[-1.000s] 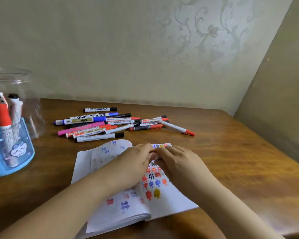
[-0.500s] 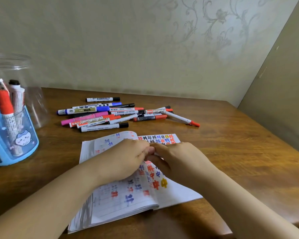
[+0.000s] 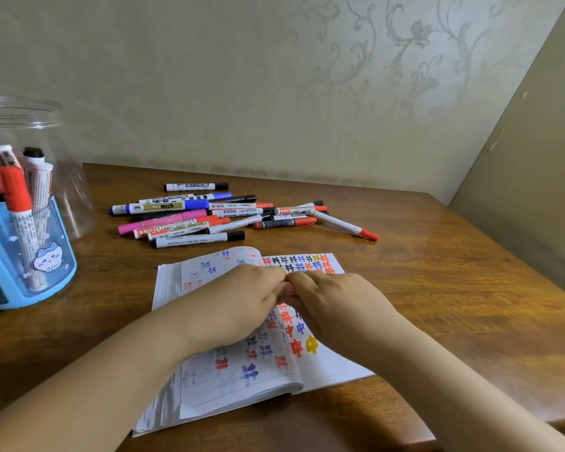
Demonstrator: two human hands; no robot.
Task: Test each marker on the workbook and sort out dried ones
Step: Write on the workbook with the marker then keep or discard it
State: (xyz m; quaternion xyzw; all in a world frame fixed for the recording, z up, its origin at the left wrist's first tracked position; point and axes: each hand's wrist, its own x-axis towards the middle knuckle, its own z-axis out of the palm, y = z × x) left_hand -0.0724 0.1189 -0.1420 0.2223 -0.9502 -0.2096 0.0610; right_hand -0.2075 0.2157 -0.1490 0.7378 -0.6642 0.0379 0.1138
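Both hands, left and right, meet fingertip to fingertip over open workbook; grip unclear. Markers piled beyond on tabletop.

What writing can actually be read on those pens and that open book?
"WHITEBOARD": on the orange-capped marker in the pile, upside down.
"WHITEBOARD MARKER": on the white marker in the middle of the pile, upside down.
Workbook: rows of hand-drawn coloured test marks, not readable words.
Markers in the blue holder: print too blurred to read.
Other labels: too small.
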